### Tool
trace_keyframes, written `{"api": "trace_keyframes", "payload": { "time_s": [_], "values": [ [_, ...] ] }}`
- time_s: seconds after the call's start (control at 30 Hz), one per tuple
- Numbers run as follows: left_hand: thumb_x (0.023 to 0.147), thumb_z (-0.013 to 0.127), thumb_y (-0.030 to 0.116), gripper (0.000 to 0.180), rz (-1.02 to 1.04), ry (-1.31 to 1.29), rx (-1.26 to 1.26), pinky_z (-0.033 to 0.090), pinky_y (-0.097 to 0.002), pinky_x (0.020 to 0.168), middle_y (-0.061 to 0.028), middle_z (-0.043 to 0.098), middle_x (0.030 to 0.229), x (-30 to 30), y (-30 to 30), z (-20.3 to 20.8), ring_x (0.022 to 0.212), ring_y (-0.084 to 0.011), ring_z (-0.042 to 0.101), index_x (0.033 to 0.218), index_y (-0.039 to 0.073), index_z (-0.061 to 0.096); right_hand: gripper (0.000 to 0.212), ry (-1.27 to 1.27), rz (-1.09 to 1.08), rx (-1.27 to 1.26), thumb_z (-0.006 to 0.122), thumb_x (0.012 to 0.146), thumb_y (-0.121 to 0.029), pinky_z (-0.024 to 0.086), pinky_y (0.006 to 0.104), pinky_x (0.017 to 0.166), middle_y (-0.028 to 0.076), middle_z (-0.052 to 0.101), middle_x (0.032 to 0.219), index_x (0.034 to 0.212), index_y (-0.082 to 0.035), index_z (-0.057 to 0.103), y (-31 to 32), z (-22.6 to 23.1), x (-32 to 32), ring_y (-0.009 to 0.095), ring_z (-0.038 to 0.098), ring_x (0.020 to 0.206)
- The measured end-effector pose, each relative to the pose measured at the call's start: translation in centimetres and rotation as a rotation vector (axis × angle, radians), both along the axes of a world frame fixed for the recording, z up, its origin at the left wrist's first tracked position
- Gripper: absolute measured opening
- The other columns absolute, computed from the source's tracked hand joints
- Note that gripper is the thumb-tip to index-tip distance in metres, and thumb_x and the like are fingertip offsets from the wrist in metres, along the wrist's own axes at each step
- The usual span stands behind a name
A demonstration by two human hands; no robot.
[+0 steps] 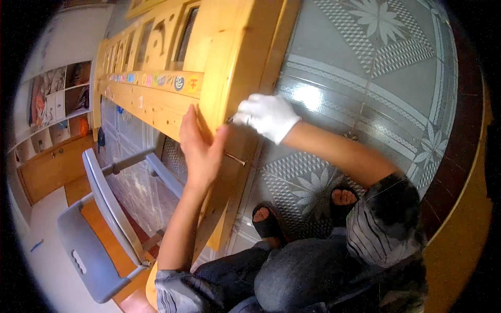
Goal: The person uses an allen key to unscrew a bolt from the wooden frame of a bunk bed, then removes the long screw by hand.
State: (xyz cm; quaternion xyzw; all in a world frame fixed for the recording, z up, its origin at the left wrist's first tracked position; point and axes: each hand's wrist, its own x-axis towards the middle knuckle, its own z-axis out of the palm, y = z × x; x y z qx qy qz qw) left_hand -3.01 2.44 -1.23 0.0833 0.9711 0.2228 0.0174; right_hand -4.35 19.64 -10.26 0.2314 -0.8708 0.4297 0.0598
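A yellow wooden bed frame (219,68) runs from the near middle toward the far left, with a slatted side rail. My bare left hand (200,151) straddles the frame's end post, its fingers straight along the rail side and the thumb across the post. Just right of that thumb, my right hand (266,117), in a white glove, is closed against the post's outer face. A small dark piece shows at its fingertips, too small to name. Below the hands a metal bolt (237,160) sticks out of the post.
A grey-blue folding chair (96,250) stands at the left, close to my left forearm. Patterned grey floor tiles (334,112) lie on the right, with my sandalled feet (344,197) on them. White shelves (60,104) hold things at the far left. A small blue object (36,245) lies on the floor.
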Motion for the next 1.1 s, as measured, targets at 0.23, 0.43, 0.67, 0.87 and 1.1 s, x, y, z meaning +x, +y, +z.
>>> {"api": "trace_keyframes", "payload": {
  "time_s": [0.23,0.43,0.67,0.87,1.1],
  "values": [
    [0.076,0.068,0.024,0.073,-0.07,0.049,-0.061,0.03,-0.0377,0.1,-0.024,0.03,0.128,-0.5,1.3,-0.4,0.118,-0.0343,0.033,0.13,-0.006,0.028,0.017,-0.113,-0.221,-0.303,0.054,0.08,-0.03,0.048,0.0395,0.06,0.007,0.059,0.075,0.079,-0.013,0.058,-0.6,0.3,1.1,0.03,0.06,0.069],
    [0.073,0.07,0.017,0.074,-0.141,0.146,-0.155,0.028,-0.0396,0.101,-0.0204,0.033,0.128,0.7,0.1,-0.9,0.119,-0.034,0.032,0.134,0.004,0.029,0.019,-0.178,-0.377,-0.443,0.052,0.084,-0.029,0.047,0.0419,0.059,0.01,0.061,0.078,0.081,-0.01,0.056,-1.6,0.3,4.2,0.032,0.059,0.069],
    [0.072,0.07,0.015,0.074,-0.145,0.166,-0.134,0.028,-0.039,0.099,-0.0195,0.037,0.124,0.4,0.1,-1.1,0.116,-0.0326,0.034,0.134,0.004,0.031,0.017,0.049,-0.358,-0.394,0.051,0.085,-0.025,0.048,0.0392,0.051,0.01,0.057,0.069,0.078,-0.009,0.052,-3.5,-0.2,3.7,0.03,0.058,0.06],
    [0.071,0.07,0.013,0.074,-0.136,0.18,-0.127,0.03,-0.0383,0.098,-0.0178,0.039,0.122,0.4,0.1,-1.1,0.114,-0.0312,0.036,0.134,0.004,0.033,0.017,0.084,-0.411,-0.317,0.052,0.084,-0.024,0.048,0.04,0.049,0.01,0.057,0.065,0.075,-0.01,0.05,-4.0,0.2,3.6,0.03,0.057,0.054],
    [0.068,0.07,0.016,0.072,-0.101,0.139,-0.072,0.03,-0.0408,0.097,-0.0218,0.041,0.12,0.2,0.2,-0.8,0.111,-0.0351,0.037,0.129,-0.001,0.037,0.019,0.098,-0.443,-0.217,0.054,0.082,-0.023,0.048,0.0378,0.047,0.01,0.057,0.061,0.071,-0.009,0.049,-4.5,0.7,3.9,0.028,0.058,0.05]
  ]
}}
